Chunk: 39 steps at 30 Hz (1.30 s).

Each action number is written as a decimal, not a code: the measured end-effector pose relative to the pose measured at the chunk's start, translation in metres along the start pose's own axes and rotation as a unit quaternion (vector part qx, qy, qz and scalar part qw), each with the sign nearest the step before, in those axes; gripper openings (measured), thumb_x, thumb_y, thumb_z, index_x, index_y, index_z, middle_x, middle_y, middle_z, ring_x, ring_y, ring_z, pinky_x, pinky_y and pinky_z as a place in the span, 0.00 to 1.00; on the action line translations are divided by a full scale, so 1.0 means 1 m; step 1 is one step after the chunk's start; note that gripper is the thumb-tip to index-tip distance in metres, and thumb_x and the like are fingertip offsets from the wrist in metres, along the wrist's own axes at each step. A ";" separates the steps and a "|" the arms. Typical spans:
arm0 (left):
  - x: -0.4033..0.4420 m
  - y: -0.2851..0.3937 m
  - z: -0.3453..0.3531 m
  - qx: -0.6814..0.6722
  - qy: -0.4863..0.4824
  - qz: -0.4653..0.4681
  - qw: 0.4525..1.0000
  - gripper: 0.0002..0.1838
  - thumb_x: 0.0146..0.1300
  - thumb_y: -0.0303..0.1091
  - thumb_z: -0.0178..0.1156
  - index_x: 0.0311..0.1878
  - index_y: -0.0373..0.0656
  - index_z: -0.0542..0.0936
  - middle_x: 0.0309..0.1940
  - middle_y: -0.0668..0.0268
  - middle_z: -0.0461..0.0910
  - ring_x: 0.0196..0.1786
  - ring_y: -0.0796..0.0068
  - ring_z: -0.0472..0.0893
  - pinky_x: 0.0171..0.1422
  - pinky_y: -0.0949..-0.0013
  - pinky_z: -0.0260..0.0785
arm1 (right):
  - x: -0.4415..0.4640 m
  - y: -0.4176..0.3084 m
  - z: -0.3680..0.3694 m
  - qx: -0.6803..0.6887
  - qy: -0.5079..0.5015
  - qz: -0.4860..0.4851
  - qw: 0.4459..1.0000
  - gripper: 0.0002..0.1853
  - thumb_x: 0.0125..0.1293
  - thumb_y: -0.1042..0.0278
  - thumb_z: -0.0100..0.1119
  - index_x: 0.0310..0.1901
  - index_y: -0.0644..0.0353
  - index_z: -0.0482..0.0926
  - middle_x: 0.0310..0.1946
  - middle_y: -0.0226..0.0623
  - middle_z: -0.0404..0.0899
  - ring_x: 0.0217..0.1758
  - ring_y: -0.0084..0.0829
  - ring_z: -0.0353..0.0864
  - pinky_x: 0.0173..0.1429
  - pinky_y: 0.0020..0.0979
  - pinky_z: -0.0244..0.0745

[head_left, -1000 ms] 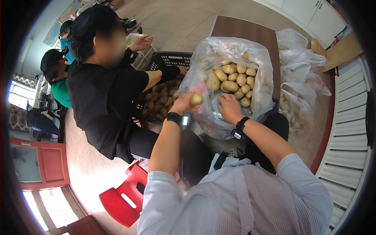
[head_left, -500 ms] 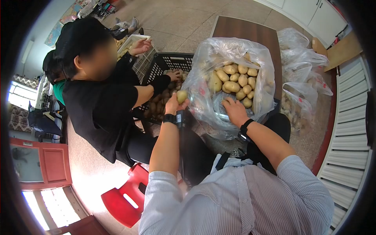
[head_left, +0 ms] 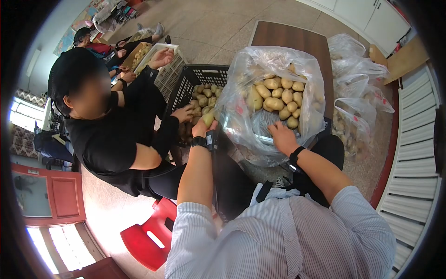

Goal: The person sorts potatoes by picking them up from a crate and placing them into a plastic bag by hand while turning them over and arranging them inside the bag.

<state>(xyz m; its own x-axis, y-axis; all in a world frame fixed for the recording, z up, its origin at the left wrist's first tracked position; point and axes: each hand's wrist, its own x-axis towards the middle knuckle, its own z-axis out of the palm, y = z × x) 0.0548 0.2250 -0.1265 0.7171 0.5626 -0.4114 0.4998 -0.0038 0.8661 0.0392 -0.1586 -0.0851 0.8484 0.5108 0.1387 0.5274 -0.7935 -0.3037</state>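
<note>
Smooth yellow-brown potatoes [head_left: 277, 93], heaped together inside an open clear plastic bag [head_left: 226, 104].

Single view, carried on the wearer's head; lens aimed forward and steeply down. Striped shirt [head_left: 288, 232] seen from above, very close, along the lower edge. Open plastic bag [head_left: 231, 93] framed just right of centre, within arm's reach; surface [head_left: 295, 37] seen partly beyond it. Wide, fisheye-like coverage: red door [head_left: 65, 195] at left and white cabinets [head_left: 385, 21] at upper right are taken in farther off. Corners darkened, straight lines bowed.
</note>
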 end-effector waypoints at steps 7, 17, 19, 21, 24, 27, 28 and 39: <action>0.009 -0.006 -0.020 0.609 -0.001 0.241 0.756 0.32 0.53 0.63 0.68 0.45 0.40 0.85 0.43 0.52 0.86 0.48 0.55 0.85 0.50 0.59 0.77 | -0.008 0.002 -0.005 0.022 -0.005 0.007 1.000 0.20 0.59 0.77 0.52 0.53 0.53 0.75 0.44 0.45 0.74 0.44 0.50 0.81 0.46 0.49 0.77; 0.047 -0.024 -0.011 0.522 -0.053 0.050 0.850 0.12 0.59 0.43 0.67 0.38 0.45 0.87 0.37 0.57 0.87 0.38 0.59 0.86 0.42 0.62 0.76 | -0.019 0.007 0.000 0.030 -0.039 0.051 0.997 0.18 0.62 0.75 0.50 0.54 0.53 0.75 0.44 0.47 0.75 0.46 0.52 0.80 0.49 0.51 0.77; 0.055 -0.039 -0.014 0.402 -0.050 0.100 0.909 0.11 0.60 0.40 0.65 0.37 0.41 0.86 0.34 0.57 0.86 0.36 0.60 0.86 0.40 0.62 0.77 | -0.019 0.006 0.000 0.054 -0.067 0.067 0.994 0.17 0.63 0.74 0.50 0.54 0.54 0.75 0.45 0.49 0.76 0.48 0.53 0.80 0.50 0.52 0.76; 0.008 -0.001 0.001 -0.003 -0.059 -0.029 0.998 0.10 0.62 0.35 0.60 0.36 0.37 0.81 0.30 0.57 0.83 0.31 0.61 0.85 0.35 0.63 0.79 | -0.019 0.005 -0.003 0.080 -0.054 0.072 0.993 0.16 0.65 0.72 0.50 0.54 0.55 0.75 0.46 0.50 0.76 0.49 0.54 0.80 0.51 0.52 0.76; -0.050 0.050 0.017 -0.120 -0.080 -0.050 0.988 0.08 0.64 0.29 0.55 0.40 0.32 0.76 0.32 0.58 0.78 0.29 0.64 0.82 0.31 0.64 0.81 | -0.017 0.008 0.002 0.135 -0.037 0.082 0.987 0.17 0.68 0.64 0.51 0.56 0.56 0.75 0.47 0.53 0.78 0.51 0.55 0.79 0.54 0.52 0.74; -0.066 0.061 0.029 -0.138 -0.149 -0.055 0.978 0.13 0.66 0.31 0.56 0.49 0.33 0.74 0.39 0.57 0.78 0.31 0.64 0.81 0.32 0.63 0.79 | -0.008 0.006 0.006 0.190 0.003 0.073 0.979 0.21 0.68 0.56 0.55 0.57 0.60 0.74 0.48 0.54 0.79 0.52 0.57 0.79 0.55 0.51 0.74; -0.074 0.067 0.033 -0.138 -0.184 -0.064 0.971 0.15 0.66 0.32 0.57 0.52 0.34 0.73 0.42 0.57 0.78 0.32 0.64 0.81 0.32 0.62 0.79 | -0.004 0.002 0.000 0.225 -0.011 0.108 0.968 0.24 0.68 0.52 0.56 0.57 0.61 0.74 0.48 0.55 0.80 0.52 0.57 0.79 0.55 0.50 0.73; -0.112 0.096 0.060 -0.046 -0.390 -0.118 0.912 0.25 0.73 0.51 0.53 0.60 0.38 0.70 0.46 0.57 0.79 0.36 0.62 0.83 0.33 0.63 0.74 | 0.053 -0.064 -0.025 0.428 -0.029 0.096 0.898 0.28 0.73 0.43 0.51 0.56 0.65 0.73 0.47 0.58 0.81 0.54 0.56 0.81 0.55 0.44 0.75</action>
<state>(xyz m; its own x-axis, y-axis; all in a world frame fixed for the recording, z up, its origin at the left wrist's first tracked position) 0.0521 0.1120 -0.0146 0.7408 -0.2197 -0.6348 0.6672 0.1307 0.7333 0.0511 -0.0889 -0.0345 0.9031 0.4281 -0.0347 0.1235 -0.3362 -0.9337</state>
